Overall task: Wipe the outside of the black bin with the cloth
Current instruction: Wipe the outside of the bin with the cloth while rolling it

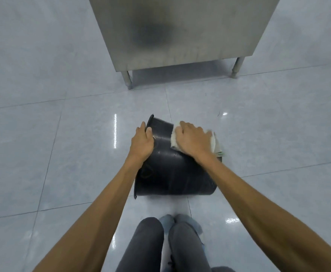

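The black bin (172, 173) lies on its side on the tiled floor just ahead of my knees, its open rim facing left. My left hand (142, 142) grips the rim at the upper left, thumb over the edge. My right hand (193, 140) presses a white cloth (174, 139) flat against the bin's upper outer wall near its base. The cloth bunches out to the right of my hand, showing a greenish edge.
A stainless steel cabinet (180, 30) on short legs stands straight ahead, beyond the bin. Glossy pale tiles (62, 134) spread out on all sides. My knees in grey trousers (160, 242) are at the bottom of the view.
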